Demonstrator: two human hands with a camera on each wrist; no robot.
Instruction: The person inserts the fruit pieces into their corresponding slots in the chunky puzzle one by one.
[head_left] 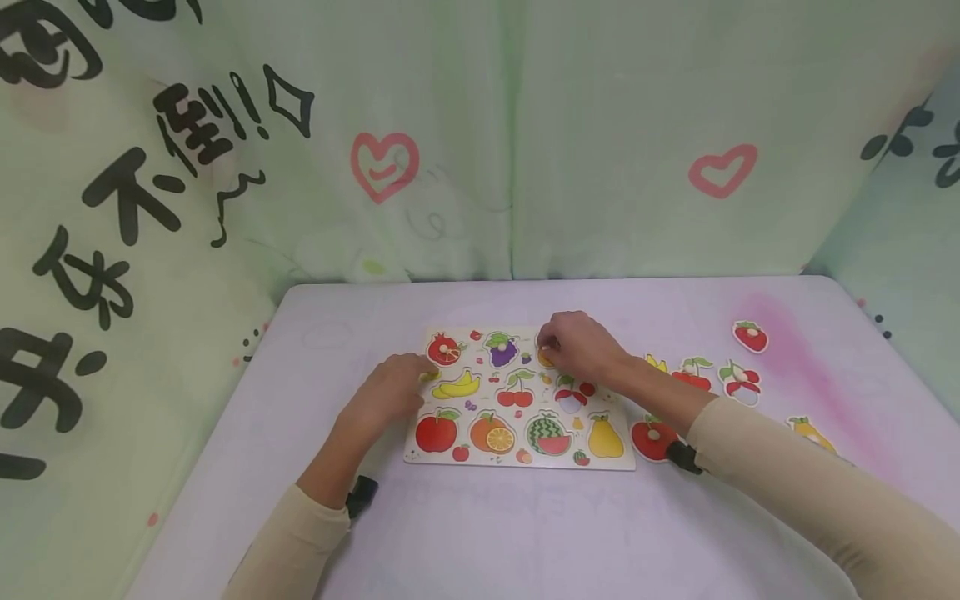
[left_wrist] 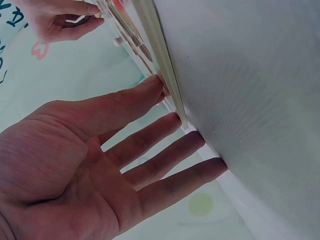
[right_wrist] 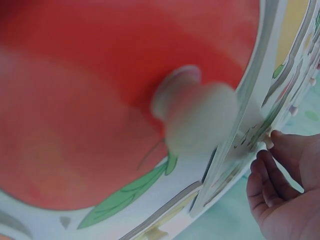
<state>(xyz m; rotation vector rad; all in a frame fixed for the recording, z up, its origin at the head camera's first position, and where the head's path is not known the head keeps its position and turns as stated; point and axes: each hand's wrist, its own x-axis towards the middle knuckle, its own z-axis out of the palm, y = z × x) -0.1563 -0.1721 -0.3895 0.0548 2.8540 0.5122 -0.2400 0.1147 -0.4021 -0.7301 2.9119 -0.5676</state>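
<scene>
A fruit puzzle board (head_left: 487, 458) lies on the table, printed with bananas, cherries, an apple, a watermelon and other fruit. My left hand (head_left: 390, 387) touches the board's left edge. In the left wrist view its thumb (left_wrist: 135, 100) rests at the wooden edge, while the other fingers stretch out fairly straight. Over the upper right of the board, my right hand (head_left: 581, 343) pinches the small knob (right_wrist: 269, 142) of a puzzle piece (head_left: 545, 358). Some orange shows beside the fingers, and most of that piece is hidden by the hand.
Right of the board lie several loose knobbed pieces: an apple (head_left: 651, 439) close to the right forearm, cherries (head_left: 693, 379), a strawberry (head_left: 752, 336), a red-and-white piece (head_left: 741, 383) and a pear (head_left: 810, 432). A printed curtain (head_left: 600, 208) hangs behind the table (head_left: 487, 533).
</scene>
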